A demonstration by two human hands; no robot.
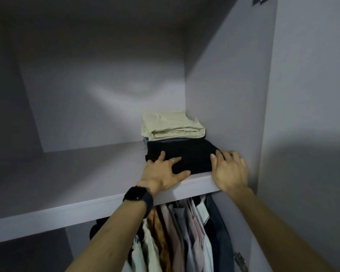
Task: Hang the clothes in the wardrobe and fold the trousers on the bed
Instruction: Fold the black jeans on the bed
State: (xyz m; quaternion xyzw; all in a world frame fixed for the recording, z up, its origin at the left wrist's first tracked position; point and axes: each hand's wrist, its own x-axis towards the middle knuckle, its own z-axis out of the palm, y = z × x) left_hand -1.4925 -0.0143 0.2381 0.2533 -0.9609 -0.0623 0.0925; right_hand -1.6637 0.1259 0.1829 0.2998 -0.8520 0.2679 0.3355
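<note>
Folded black trousers [192,156] lie on the upper shelf [67,183] of a pale grey wardrobe, at its front right corner, close to the side wall [224,95]. The cloth is dark and matt, folded into a compact, roughly rectangular bundle whose front edge reaches the shelf's lip. Directly behind it sits a stack of two further folded items: one cream garment [171,124] on top, showing several layered folds, and one blue garment [165,141] beneath, visible only as a thin edge. Three folded pieces are thus in view. Below the shelf hangs a crowded row of clothes [185,232] in white, pink, tan and dark blue; their number cannot be told. Two bare hands reach up from below, forearms extended. The left hand [163,173] lies palm down on the left part of the black trousers, fingers spread and nearly straight, the thumb stretched along the front edge; it wears one ring [172,160] and, at the wrist, one black watch [137,195]. The right hand [230,169] rests against the bundle's right end, thumb on the top surface, fingers only slightly bent and pressed to the side; neither hand closes around the cloth. One metal hinge [240,260] shows at lower right.
</note>
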